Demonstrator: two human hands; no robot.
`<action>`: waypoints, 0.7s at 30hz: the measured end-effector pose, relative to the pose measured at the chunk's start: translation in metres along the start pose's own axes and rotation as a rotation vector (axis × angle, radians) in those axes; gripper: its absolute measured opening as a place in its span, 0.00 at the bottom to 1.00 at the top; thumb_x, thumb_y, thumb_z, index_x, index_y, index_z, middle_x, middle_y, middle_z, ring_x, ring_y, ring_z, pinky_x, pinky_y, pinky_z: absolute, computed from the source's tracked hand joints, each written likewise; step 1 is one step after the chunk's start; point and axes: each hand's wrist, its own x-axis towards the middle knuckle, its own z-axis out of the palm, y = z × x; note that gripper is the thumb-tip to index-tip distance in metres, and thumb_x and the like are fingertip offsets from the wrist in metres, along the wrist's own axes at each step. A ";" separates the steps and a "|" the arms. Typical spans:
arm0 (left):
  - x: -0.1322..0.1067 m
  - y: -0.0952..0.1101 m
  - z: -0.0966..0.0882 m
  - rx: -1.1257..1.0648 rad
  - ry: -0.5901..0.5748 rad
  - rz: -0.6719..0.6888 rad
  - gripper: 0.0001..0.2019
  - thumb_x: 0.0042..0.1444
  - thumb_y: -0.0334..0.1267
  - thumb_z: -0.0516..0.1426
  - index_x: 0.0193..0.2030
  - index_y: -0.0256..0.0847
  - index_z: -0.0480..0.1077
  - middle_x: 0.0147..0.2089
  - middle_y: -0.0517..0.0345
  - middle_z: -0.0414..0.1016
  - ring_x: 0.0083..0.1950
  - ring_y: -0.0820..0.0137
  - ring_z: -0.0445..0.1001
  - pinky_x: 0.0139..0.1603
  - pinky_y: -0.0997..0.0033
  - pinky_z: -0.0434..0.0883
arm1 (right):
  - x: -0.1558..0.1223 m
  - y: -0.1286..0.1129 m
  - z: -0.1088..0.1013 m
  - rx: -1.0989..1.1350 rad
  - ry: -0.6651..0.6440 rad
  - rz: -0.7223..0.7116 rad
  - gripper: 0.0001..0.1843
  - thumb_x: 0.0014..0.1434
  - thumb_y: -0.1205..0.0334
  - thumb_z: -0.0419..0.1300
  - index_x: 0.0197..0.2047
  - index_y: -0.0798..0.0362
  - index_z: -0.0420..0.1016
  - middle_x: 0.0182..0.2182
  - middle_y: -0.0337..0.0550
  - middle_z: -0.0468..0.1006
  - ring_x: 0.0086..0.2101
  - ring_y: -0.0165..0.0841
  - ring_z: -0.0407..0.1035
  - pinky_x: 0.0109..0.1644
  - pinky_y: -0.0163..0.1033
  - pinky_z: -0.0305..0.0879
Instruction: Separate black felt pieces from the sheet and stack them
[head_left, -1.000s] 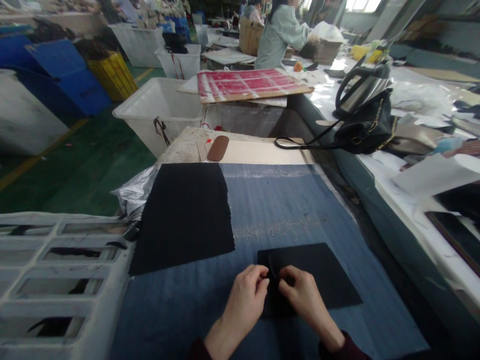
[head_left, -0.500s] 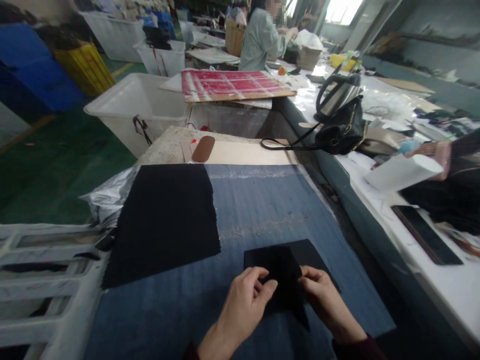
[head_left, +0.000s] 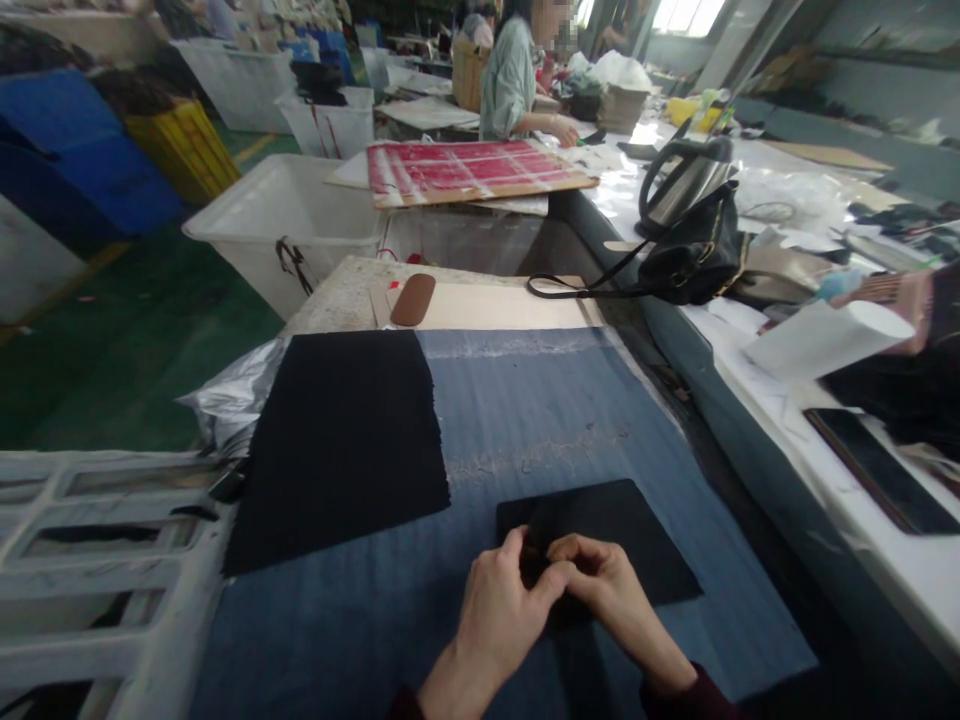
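Observation:
My left hand (head_left: 504, 605) and my right hand (head_left: 609, 592) are close together, fingertips meeting, both pinching a small black piece of fabric (head_left: 568, 614). Much of that piece is hidden behind the fingers. Beneath and beyond the hands a flat black panel (head_left: 637, 535) lies on the blue work surface (head_left: 525, 400). To the left a larger black cloth (head_left: 337, 450) with a frayed right edge is spread flat.
A brown oval piece (head_left: 413, 300) rests on pale boards (head_left: 502, 305) at the far edge. On the right-hand table are a black bag (head_left: 694, 255), a kettle (head_left: 682, 185), a white roll (head_left: 832, 340) and a phone (head_left: 881, 470). A co-worker (head_left: 510, 85) is farther back.
My right hand has moved left to meet my left hand, bringing the held edge of the fabric along. More of the flat black panel now shows on the right.

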 end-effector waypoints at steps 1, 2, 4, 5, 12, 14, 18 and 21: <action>0.002 -0.003 0.002 0.060 0.024 0.013 0.17 0.60 0.47 0.55 0.49 0.37 0.72 0.38 0.47 0.80 0.40 0.58 0.79 0.39 0.67 0.72 | -0.001 -0.002 0.001 -0.101 0.004 -0.059 0.03 0.51 0.65 0.60 0.27 0.53 0.72 0.30 0.41 0.75 0.33 0.35 0.69 0.40 0.38 0.65; 0.004 -0.007 0.005 0.114 0.040 0.046 0.15 0.62 0.43 0.52 0.48 0.37 0.72 0.39 0.46 0.79 0.41 0.58 0.79 0.41 0.66 0.72 | -0.002 -0.005 0.000 -0.207 0.019 -0.128 0.03 0.52 0.66 0.59 0.31 0.53 0.73 0.34 0.43 0.76 0.37 0.37 0.70 0.44 0.39 0.65; 0.004 -0.012 0.008 0.173 0.037 0.164 0.13 0.63 0.36 0.49 0.48 0.39 0.72 0.42 0.47 0.79 0.44 0.60 0.78 0.46 0.65 0.72 | -0.003 -0.016 -0.006 -0.408 0.044 -0.270 0.18 0.50 0.69 0.57 0.46 0.52 0.73 0.48 0.48 0.74 0.50 0.41 0.66 0.55 0.45 0.61; 0.003 -0.013 0.009 0.182 0.015 0.243 0.14 0.63 0.34 0.48 0.49 0.40 0.71 0.46 0.49 0.78 0.46 0.61 0.77 0.49 0.65 0.72 | -0.002 -0.023 -0.011 -0.496 0.019 -0.327 0.27 0.48 0.71 0.56 0.53 0.51 0.70 0.54 0.49 0.70 0.56 0.42 0.61 0.60 0.47 0.56; -0.010 -0.015 0.001 0.118 -0.110 0.445 0.13 0.63 0.31 0.48 0.50 0.40 0.70 0.51 0.50 0.76 0.52 0.62 0.74 0.55 0.64 0.70 | 0.029 -0.046 -0.083 -0.999 -0.476 -0.188 0.16 0.44 0.72 0.57 0.35 0.47 0.79 0.34 0.39 0.80 0.40 0.39 0.72 0.57 0.49 0.54; -0.008 -0.018 -0.001 0.071 -0.099 0.311 0.14 0.65 0.33 0.45 0.50 0.39 0.70 0.42 0.50 0.78 0.44 0.63 0.77 0.47 0.66 0.72 | 0.035 -0.034 -0.114 -1.083 -0.446 -0.040 0.09 0.43 0.70 0.58 0.27 0.50 0.78 0.29 0.40 0.79 0.37 0.41 0.72 0.49 0.46 0.60; 0.002 -0.025 0.002 0.082 -0.038 0.070 0.19 0.66 0.39 0.44 0.55 0.34 0.68 0.40 0.43 0.78 0.43 0.57 0.77 0.45 0.61 0.70 | 0.027 -0.007 -0.165 -0.885 -0.369 0.192 0.05 0.45 0.63 0.59 0.23 0.51 0.77 0.25 0.40 0.78 0.31 0.40 0.73 0.34 0.38 0.65; 0.007 -0.025 0.006 0.081 -0.012 -0.007 0.23 0.65 0.43 0.45 0.58 0.30 0.67 0.43 0.38 0.78 0.46 0.54 0.76 0.48 0.57 0.68 | 0.009 0.006 -0.176 -0.710 -0.167 0.169 0.13 0.46 0.50 0.62 0.27 0.50 0.80 0.28 0.44 0.81 0.33 0.44 0.75 0.37 0.40 0.70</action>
